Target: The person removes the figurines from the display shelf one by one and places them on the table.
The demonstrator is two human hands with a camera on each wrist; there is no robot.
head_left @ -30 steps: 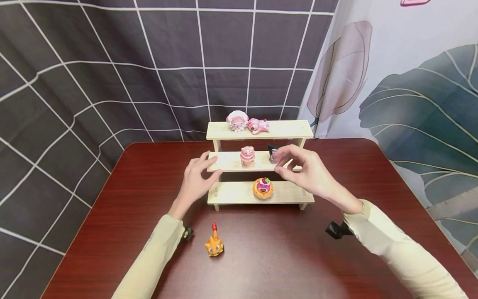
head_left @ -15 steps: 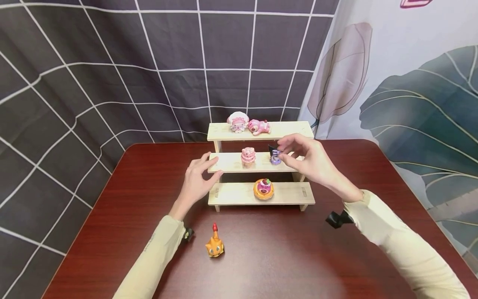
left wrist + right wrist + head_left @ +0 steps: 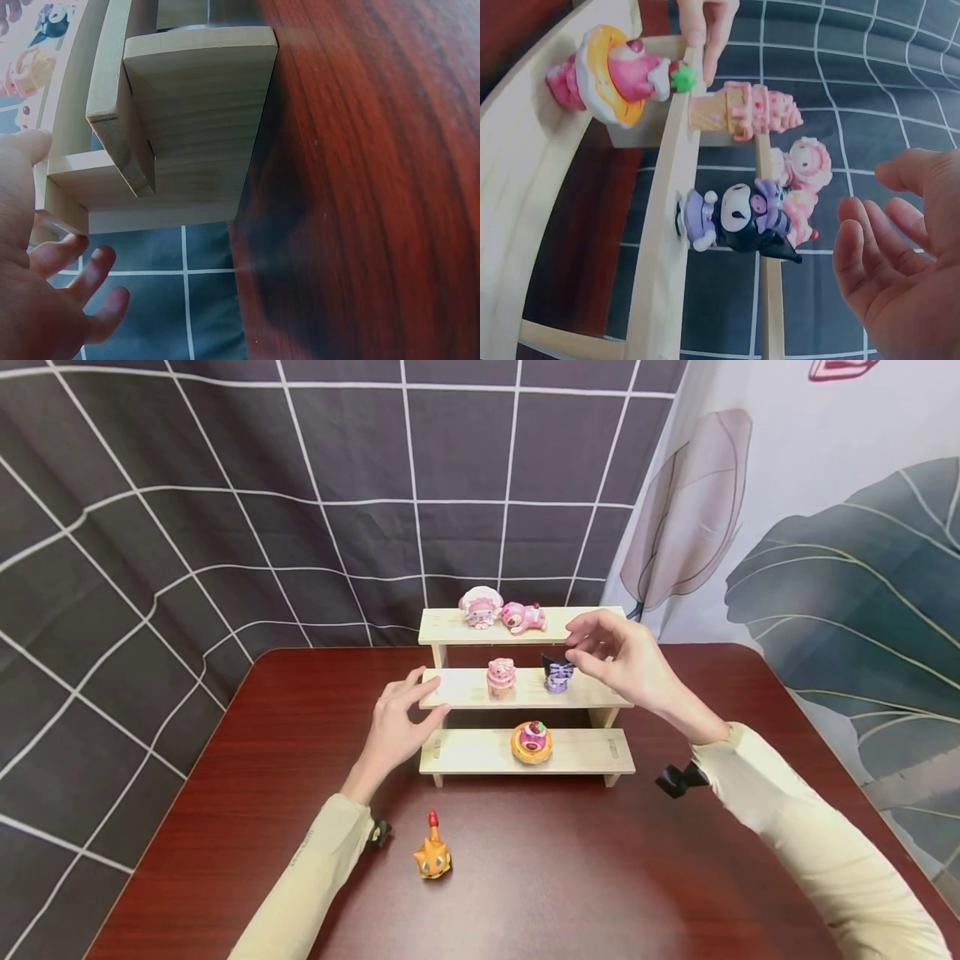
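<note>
On the middle step of a wooden three-tier display stand (image 3: 465, 690), a purple-and-black figurine (image 3: 735, 214) stands upright. My right hand (image 3: 622, 660) is just above and to the right of it, apart from it, with loosely bent fingers and nothing between them. My left hand (image 3: 397, 718) holds the left end of the middle step, thumb at the front edge and a finger on top. Beside the purple figurine stands a pink ice-cream-cone figurine (image 3: 501, 677). The bottom step carries a pink figurine with an orange ring (image 3: 532, 743).
On the top step are a pink-and-white figurine (image 3: 481, 607) and a lying pink bear figurine (image 3: 523, 617). An orange figurine with a red-tipped tail (image 3: 432, 858) is on the red-brown table (image 3: 555, 877), in front of the stand. Behind hangs a dark grid-patterned curtain (image 3: 360, 452).
My right hand has drawn up and slightly right, away from the purple-and-black figurine, which now shows more fully on the middle step. The left hand keeps its place.
</note>
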